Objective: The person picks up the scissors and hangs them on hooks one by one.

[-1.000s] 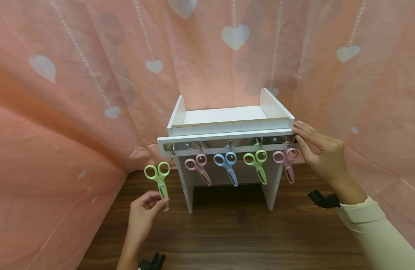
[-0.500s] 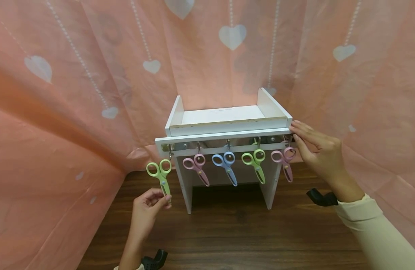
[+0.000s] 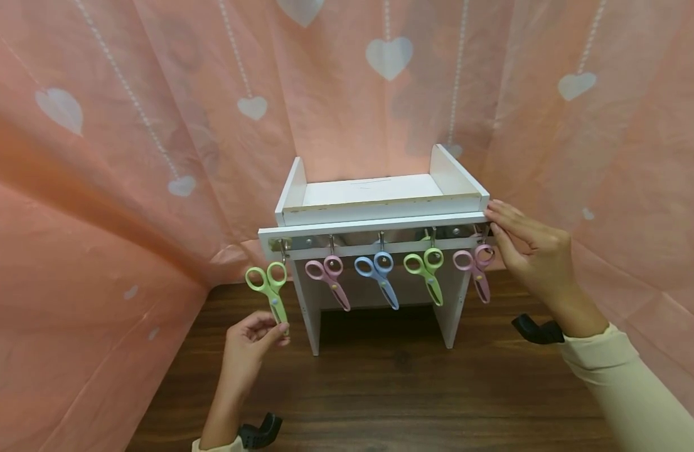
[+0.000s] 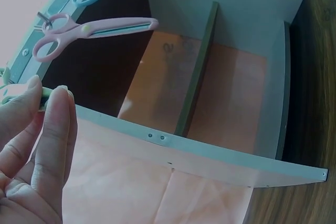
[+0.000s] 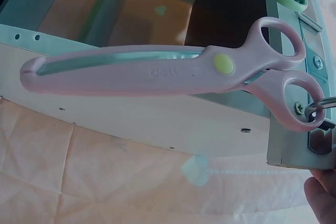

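My left hand point(image 3: 246, 348) pinches a pair of green scissors point(image 3: 270, 287) by the blade end, handles up. In the head view its right handle loop overlaps the lower end of the leftmost hook point(image 3: 283, 248) on the white hook rail point(image 3: 352, 254). My right hand point(image 3: 536, 257) holds the right end of the rail with thumb and fingers. Pink scissors point(image 3: 477, 270) hang from the hook beside it, large in the right wrist view. Further pink scissors point(image 3: 327, 279), blue scissors point(image 3: 378, 276) and green scissors point(image 3: 426, 273) hang on hooks between. In the left wrist view the fingers cover most of the held scissors.
Behind the rail stands a white shelf unit point(image 3: 381, 210) with raised sides and an open space below, on a dark wooden surface point(image 3: 403, 389). A pink curtain point(image 3: 336, 119) with white hearts encloses the back and both sides.
My left hand has moved slightly up and to the right, bringing the green scissors' handles to the leftmost hook. My right hand stays on the rail's end.
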Tool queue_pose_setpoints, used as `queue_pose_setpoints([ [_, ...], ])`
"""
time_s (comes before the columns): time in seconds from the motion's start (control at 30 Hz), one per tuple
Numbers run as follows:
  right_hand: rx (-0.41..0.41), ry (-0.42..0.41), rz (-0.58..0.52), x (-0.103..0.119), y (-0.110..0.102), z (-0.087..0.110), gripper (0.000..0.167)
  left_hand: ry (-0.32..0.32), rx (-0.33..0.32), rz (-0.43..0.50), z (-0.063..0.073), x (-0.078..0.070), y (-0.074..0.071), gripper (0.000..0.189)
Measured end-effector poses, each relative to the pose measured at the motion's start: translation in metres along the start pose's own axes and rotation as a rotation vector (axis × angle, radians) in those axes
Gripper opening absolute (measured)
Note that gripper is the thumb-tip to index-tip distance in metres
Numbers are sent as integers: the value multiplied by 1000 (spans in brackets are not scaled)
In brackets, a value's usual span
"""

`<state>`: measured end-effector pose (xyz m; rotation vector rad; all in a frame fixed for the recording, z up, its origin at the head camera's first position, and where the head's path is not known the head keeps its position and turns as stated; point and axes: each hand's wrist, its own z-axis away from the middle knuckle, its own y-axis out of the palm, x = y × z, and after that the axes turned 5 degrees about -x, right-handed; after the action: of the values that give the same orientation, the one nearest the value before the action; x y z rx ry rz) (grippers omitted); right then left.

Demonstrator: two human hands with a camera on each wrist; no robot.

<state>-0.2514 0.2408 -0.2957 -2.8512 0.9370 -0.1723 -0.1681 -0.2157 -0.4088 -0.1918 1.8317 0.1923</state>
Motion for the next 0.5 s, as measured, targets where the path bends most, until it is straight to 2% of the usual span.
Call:
queue_pose_setpoints([
  [0.5,-15,-2,-19,2,1,-1,25,-26,23,37,-4,5,3,26],
])
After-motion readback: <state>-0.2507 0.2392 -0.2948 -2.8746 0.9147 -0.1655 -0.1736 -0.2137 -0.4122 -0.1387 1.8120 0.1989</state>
